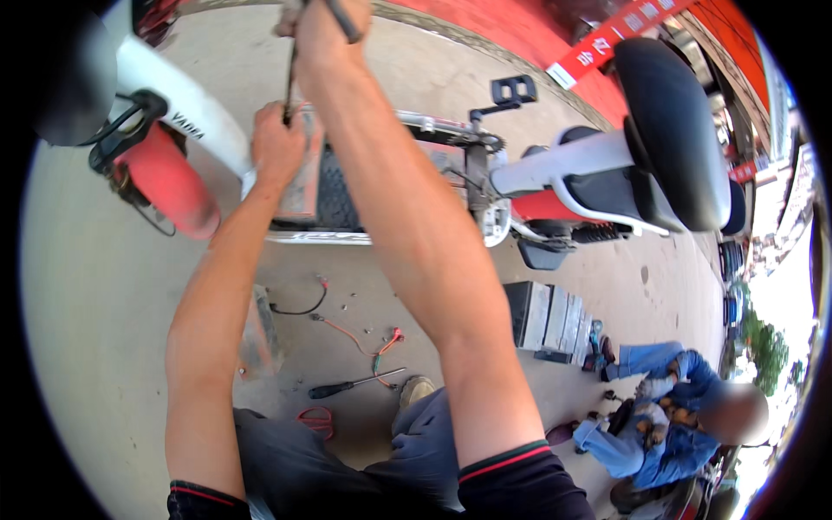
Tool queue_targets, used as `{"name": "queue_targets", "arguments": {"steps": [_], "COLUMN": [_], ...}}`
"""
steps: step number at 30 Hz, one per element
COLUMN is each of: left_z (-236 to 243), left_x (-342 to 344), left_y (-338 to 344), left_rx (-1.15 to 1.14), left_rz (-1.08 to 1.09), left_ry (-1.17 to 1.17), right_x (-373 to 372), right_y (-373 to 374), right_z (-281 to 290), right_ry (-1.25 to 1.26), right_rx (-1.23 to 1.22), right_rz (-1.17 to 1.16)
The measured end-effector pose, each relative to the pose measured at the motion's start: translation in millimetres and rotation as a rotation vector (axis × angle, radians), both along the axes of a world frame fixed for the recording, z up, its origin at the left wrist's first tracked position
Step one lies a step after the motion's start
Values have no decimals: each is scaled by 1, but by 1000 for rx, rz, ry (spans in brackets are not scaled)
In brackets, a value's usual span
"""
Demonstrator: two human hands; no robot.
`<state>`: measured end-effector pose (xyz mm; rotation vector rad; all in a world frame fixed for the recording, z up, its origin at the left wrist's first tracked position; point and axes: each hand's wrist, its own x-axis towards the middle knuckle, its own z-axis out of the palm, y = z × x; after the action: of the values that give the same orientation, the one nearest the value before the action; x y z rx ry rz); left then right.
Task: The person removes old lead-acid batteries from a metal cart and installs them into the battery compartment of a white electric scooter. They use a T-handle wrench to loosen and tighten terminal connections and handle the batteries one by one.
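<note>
An electric bike stands across the view in front of me, its footboard compartment (341,195) uncovered between the front and rear parts. My left hand (277,147) is closed around the lower end of a thin dark metal rod (291,82), over the front end of that compartment, beside a grey and orange block (302,186). Farther off, at the top edge, my right hand (325,39) is closed on a dark bar-like handle (344,19) that sticks out of the fist. The rod passes close by this hand; the picture's edge cuts off their upper ends.
On the ground lie a screwdriver (347,385), red-handled scissors (317,422), short cables (351,337) and several small nuts or screws. A grey and orange block (258,338) stands near my left forearm. To the right are a stack of grey blocks (555,322) and a seated person (672,416).
</note>
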<state>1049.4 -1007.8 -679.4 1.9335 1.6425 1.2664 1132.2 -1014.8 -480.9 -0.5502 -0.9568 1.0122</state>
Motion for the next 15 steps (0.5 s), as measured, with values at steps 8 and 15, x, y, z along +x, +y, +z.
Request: {"name": "queue_targets", "arguments": {"steps": [8, 15], "left_z": [-1, 3], "left_x": [10, 4], "left_y": [0, -5], "left_rx": [-69, 107], "left_rz": [-4, -41], "left_ry": [344, 218], "right_x": [-5, 15], "right_y": [-15, -28], "right_z": [-40, -36], "right_ry": [-163, -830], "right_rx": [57, 253], "right_rz": [-402, -622]}}
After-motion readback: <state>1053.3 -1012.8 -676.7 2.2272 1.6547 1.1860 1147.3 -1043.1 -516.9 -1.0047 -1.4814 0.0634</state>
